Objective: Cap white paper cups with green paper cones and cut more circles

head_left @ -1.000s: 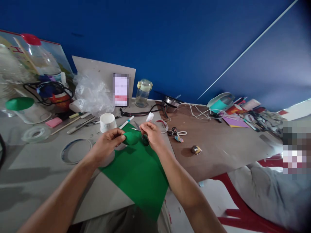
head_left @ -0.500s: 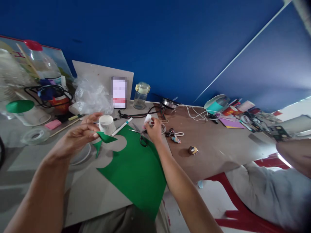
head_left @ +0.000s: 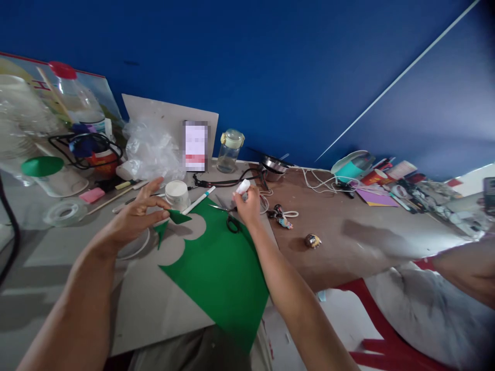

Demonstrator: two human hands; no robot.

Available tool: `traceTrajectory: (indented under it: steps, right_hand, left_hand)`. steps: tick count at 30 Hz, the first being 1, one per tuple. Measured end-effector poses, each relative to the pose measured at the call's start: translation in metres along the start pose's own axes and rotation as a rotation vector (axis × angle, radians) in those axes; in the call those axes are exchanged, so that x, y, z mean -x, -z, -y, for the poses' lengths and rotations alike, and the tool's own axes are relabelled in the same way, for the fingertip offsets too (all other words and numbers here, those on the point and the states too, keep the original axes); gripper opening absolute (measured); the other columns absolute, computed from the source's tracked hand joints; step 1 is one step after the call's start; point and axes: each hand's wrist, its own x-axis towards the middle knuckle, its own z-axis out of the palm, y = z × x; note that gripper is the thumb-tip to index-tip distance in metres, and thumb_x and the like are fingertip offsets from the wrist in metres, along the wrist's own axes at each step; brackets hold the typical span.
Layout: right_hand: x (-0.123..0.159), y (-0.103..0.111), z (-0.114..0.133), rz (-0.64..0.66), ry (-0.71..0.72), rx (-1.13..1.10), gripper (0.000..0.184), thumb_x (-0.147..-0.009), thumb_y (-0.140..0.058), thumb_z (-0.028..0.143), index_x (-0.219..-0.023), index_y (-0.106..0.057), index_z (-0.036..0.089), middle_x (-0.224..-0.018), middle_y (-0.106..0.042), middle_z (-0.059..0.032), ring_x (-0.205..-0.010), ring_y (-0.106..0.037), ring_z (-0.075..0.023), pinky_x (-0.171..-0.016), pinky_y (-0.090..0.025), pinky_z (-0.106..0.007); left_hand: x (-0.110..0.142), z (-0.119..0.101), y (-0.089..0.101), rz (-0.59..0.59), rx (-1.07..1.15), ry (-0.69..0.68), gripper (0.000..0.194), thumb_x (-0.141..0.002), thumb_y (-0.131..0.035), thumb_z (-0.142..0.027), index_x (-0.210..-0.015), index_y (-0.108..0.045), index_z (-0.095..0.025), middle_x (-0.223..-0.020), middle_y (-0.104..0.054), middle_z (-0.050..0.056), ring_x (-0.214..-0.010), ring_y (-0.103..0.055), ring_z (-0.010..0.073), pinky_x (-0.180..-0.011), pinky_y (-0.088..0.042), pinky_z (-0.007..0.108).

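My left hand (head_left: 141, 211) pinches a small folded piece of green paper (head_left: 180, 217) between thumb and fingers, its other fingers raised. Just beyond it stands a white paper cup (head_left: 177, 194). My right hand (head_left: 248, 203) is closed around a small white bottle (head_left: 243, 187), mostly hidden by the fingers. Black-handled scissors (head_left: 232, 223) lie beside that hand on a large green sheet (head_left: 220, 268) with rounded cut-outs along its left edge. A green offcut (head_left: 161, 233) lies under my left hand, near a white round lid (head_left: 135, 246). A white marker (head_left: 199, 200) rests by the cup.
At left are a tape roll (head_left: 65, 212), a pink eraser (head_left: 92, 195) and a green-topped cup (head_left: 54, 178). A phone (head_left: 195, 147) and a glass jar (head_left: 230, 150) stand at the back. A keychain (head_left: 283, 217) lies at right; another person's arm (head_left: 464, 265) shows beyond.
The view has shifted slightly, so things sit a little farther right. My right hand has turned the white bottle, tipping its top to the right. My left hand keeps hold of the green paper.
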Motion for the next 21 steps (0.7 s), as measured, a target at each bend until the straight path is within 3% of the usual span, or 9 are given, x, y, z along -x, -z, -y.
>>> traceTrajectory:
  steps: [2, 5, 8, 14, 17, 21]
  right_hand:
    - [0.003, 0.003, 0.005, 0.011, 0.019, -0.065, 0.014, -0.082, -0.066, 0.027, -0.079, -0.053, 0.022, -0.106, -0.063, -0.0115, -0.107, -0.057, -0.0241, -0.102, -0.044, -0.038]
    - [0.008, 0.005, 0.015, 0.099, 0.011, -0.209, 0.014, -0.083, -0.064, 0.033, -0.083, -0.057, 0.022, -0.106, -0.064, -0.0088, -0.105, -0.059, -0.0229, -0.102, -0.045, -0.038]
    - [0.015, 0.003, 0.025, 0.258, 0.011, -0.344, 0.017, -0.082, -0.066, 0.037, -0.084, -0.061, 0.021, -0.105, -0.065, -0.0072, -0.106, -0.060, -0.0224, -0.104, -0.045, -0.038]
    - [0.028, -0.010, 0.049, 0.590, 0.003, -0.570, 0.018, -0.077, -0.072, 0.038, -0.082, -0.068, 0.022, -0.134, -0.062, -0.0082, -0.131, -0.051, -0.0266, -0.111, -0.042, -0.041]
    - [0.031, -0.015, 0.059, 0.685, -0.002, -0.623, 0.021, -0.076, -0.074, 0.041, -0.081, -0.068, 0.022, -0.128, -0.064, -0.0069, -0.130, -0.052, -0.0260, -0.112, -0.040, -0.040]
    - [0.028, -0.024, 0.067, 0.794, -0.072, -0.707, 0.030, -0.076, -0.072, 0.048, -0.091, -0.069, 0.022, -0.107, -0.067, -0.0040, -0.112, -0.058, -0.0235, -0.097, -0.049, -0.035]
  left_hand:
    - [0.000, 0.003, -0.001, 0.061, -0.026, 0.025, 0.038, -0.069, -0.081, -0.059, -0.077, -0.076, -0.022, -0.165, -0.034, 0.009, -0.151, -0.026, 0.0394, -0.122, -0.015, 0.058]
    - [-0.002, 0.008, -0.005, 0.108, -0.069, 0.030, 0.037, -0.071, -0.078, -0.058, -0.076, -0.076, -0.021, -0.156, -0.046, 0.014, -0.149, -0.030, 0.0388, -0.121, -0.020, 0.058]
    - [-0.007, 0.012, -0.011, 0.139, -0.104, 0.015, 0.033, -0.069, -0.077, -0.055, -0.071, -0.075, -0.022, -0.142, -0.057, 0.014, -0.138, -0.043, 0.0364, -0.119, -0.028, 0.054]
    - [-0.014, 0.016, -0.014, 0.140, -0.081, -0.040, 0.023, -0.072, -0.075, -0.046, -0.069, -0.075, -0.023, -0.130, -0.061, 0.012, -0.120, -0.055, 0.0310, -0.110, -0.042, 0.045]
    - [-0.014, 0.018, -0.013, 0.149, -0.029, -0.057, 0.020, -0.074, -0.074, -0.042, -0.071, -0.075, -0.023, -0.121, -0.063, 0.012, -0.115, -0.057, 0.0285, -0.104, -0.046, 0.041]
    - [-0.014, 0.019, -0.014, 0.135, -0.013, -0.048, 0.022, -0.071, -0.076, -0.045, -0.070, -0.074, -0.023, -0.117, -0.064, 0.012, -0.111, -0.058, 0.0285, -0.106, -0.045, 0.043]
